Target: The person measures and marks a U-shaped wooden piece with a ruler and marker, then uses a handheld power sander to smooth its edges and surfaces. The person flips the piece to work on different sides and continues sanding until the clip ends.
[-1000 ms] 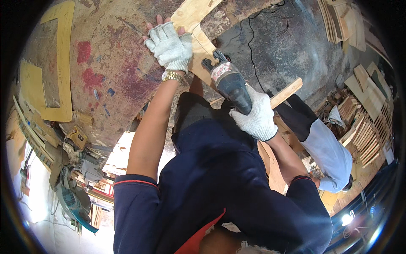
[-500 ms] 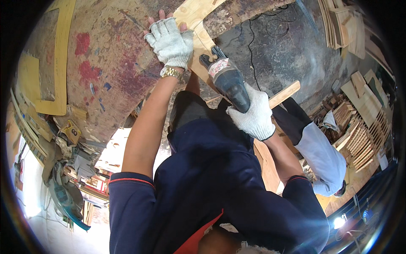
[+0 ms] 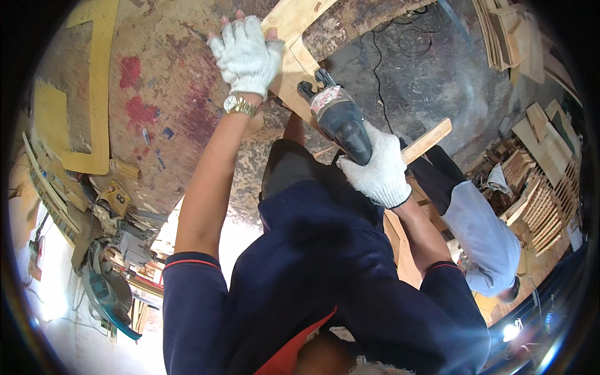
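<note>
My left hand, in a white glove with bare fingertips, lies with fingers spread at the left edge of a pale, angled wooden board. Its thumb reaches onto the wood. A gold watch circles that wrist. Wrapped around the rear of a black jigsaw is my gloved right hand. The tool's forked front rests on the board, by a thin dark line across the wood. The blade is hidden.
A cable runs over the dark surface at right. A wooden strip juts out beside my right hand. Another person bends at the right. A yellow template lies at left, a circular saw lower left, stacked wood pieces far right.
My left hand has slid a little left and away from me on the board, its fingers spreading wider. The jigsaw and my right hand keep nearly the same place on the board.
</note>
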